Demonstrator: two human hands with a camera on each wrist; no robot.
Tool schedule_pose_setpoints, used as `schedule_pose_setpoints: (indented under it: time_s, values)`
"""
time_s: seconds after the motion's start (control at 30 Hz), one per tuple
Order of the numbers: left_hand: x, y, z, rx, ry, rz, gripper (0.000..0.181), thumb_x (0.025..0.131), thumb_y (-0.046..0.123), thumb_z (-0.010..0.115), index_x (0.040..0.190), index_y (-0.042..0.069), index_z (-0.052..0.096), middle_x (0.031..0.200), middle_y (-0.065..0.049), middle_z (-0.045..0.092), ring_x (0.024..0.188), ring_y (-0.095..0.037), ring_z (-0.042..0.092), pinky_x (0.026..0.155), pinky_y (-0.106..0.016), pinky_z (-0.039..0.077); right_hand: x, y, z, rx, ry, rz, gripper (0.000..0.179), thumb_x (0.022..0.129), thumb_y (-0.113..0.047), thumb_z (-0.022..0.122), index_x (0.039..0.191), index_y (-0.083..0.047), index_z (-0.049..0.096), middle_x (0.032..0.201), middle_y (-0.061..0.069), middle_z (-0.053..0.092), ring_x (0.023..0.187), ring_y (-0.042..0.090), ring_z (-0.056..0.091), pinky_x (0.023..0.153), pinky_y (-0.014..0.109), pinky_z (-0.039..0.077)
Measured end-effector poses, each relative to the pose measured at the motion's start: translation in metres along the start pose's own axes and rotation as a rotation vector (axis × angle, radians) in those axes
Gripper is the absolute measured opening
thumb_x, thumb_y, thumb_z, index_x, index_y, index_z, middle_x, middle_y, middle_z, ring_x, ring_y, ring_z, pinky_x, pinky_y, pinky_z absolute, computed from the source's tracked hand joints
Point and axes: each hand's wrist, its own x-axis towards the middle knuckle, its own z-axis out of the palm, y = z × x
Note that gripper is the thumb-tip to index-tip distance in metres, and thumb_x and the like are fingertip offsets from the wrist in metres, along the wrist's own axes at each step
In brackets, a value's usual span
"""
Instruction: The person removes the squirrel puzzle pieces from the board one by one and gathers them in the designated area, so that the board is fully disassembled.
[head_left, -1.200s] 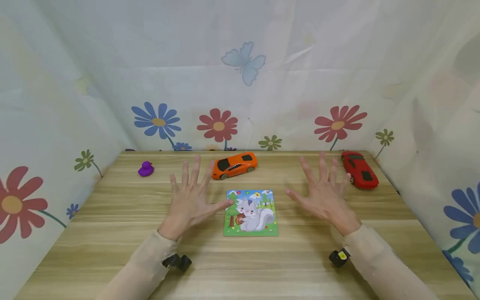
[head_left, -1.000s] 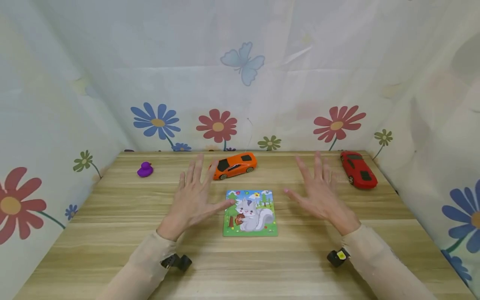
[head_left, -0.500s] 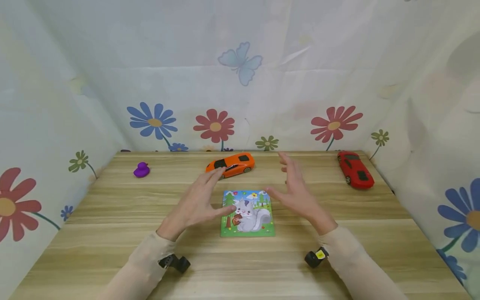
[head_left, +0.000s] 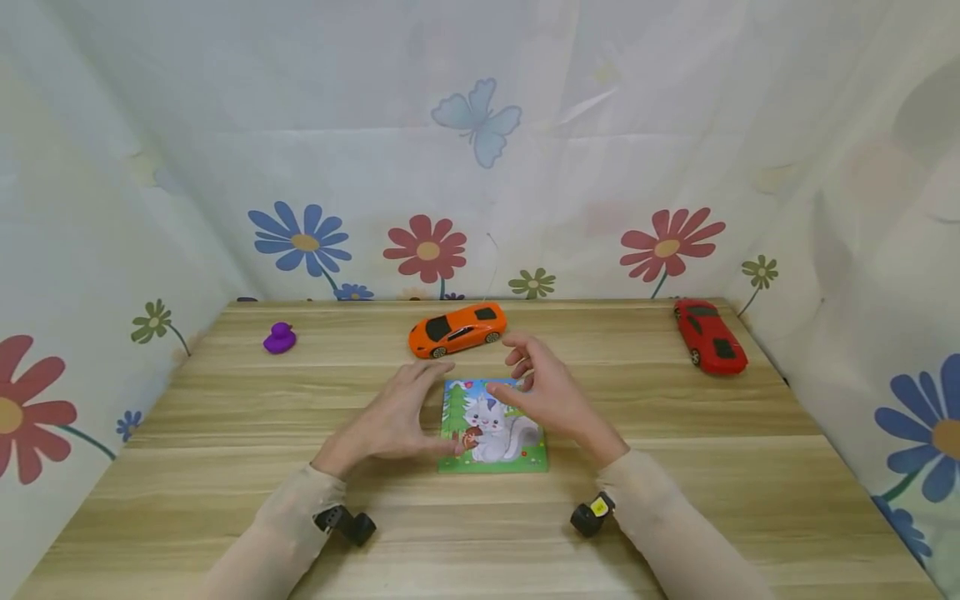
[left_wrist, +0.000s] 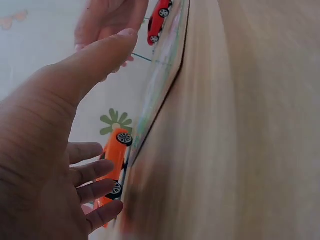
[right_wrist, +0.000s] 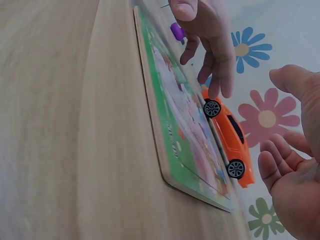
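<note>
Squirrel picture board looks smooth, printed over wood; orange toy sports car, glossy plastic; tabletop, smooth wood grain; backdrop, creased cloth

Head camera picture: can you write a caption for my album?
Left hand and right hand hover near a squirrel picture board, an orange toy car behind it.

A wood-grained tabletop in pale brown bands narrows toward the back; behind it hangs creased white sheeting, printed with a light-blue butterfly high up and, lower down from left to right, a blue flower, a red flower, a small green flower and a second red flower; similar flowered panels, left panel and right panel, flank the tabletop; the light is soft.
</note>
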Motion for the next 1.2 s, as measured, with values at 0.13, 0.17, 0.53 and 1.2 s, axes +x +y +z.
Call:
schedule_pose_setpoints:
  time_s: [0.13, 0.17, 0.53, 1.2]
  values:
    - [-0.002, -0.006, 0.002, -0.024, -0.027, 0.009, 0.13, 0.072, 0.074, 0.095, 0.172, 0.012, 0.039, 0.176, -0.013, 0.039, 0.159, -0.038, 0.037, 0.128, -0.068, 0.032, 0.002, 0.004, 0.006, 0.012, -0.024, 0.006, 0.068, 0.102, -0.025, 0.085, 0.158, -0.01, 0.051, 0.132, 0.019, 0.065, 0.113, 0.033, 0.065, 0.097, 0.044, 0.058]
    - [-0.002, -0.007, 0.002, -0.03, -0.033, 0.012, 0.131, 0.072, 0.074, 0.095, 0.172, 0.012, 0.039, 0.176, -0.013, 0.039, 0.159, -0.038, 0.036, 0.129, -0.068, 0.03, 0.002, 0.005, 0.007, 0.013, -0.03, 0.009, 0.066, 0.102, -0.026, 0.084, 0.158, -0.009, 0.052, 0.131, 0.019, 0.066, 0.112, 0.031, 0.065, 0.097, 0.043, 0.058]
    - [-0.003, -0.009, 0.008, -0.037, -0.088, 0.007, 0.134, 0.067, 0.075, 0.098, 0.171, 0.011, 0.042, 0.171, -0.011, 0.039, 0.157, -0.038, 0.034, 0.127, -0.071, 0.027, 0.007, 0.011, 0.021, 0.017, -0.056, 0.036, 0.06, 0.102, -0.023, 0.084, 0.153, -0.005, 0.058, 0.128, 0.016, 0.068, 0.106, 0.022, 0.064, 0.095, 0.035, 0.057]
    - [-0.003, -0.01, 0.01, -0.022, -0.104, -0.019, 0.135, 0.066, 0.076, 0.098, 0.17, 0.011, 0.042, 0.171, -0.01, 0.037, 0.154, -0.036, 0.035, 0.126, -0.069, 0.028, 0.025, 0.01, 0.037, -0.136, -0.134, 0.134, 0.047, 0.092, -0.031, 0.095, 0.123, -0.01, 0.067, 0.099, 0.002, 0.069, 0.087, 0.019, 0.062, 0.079, 0.033, 0.054]
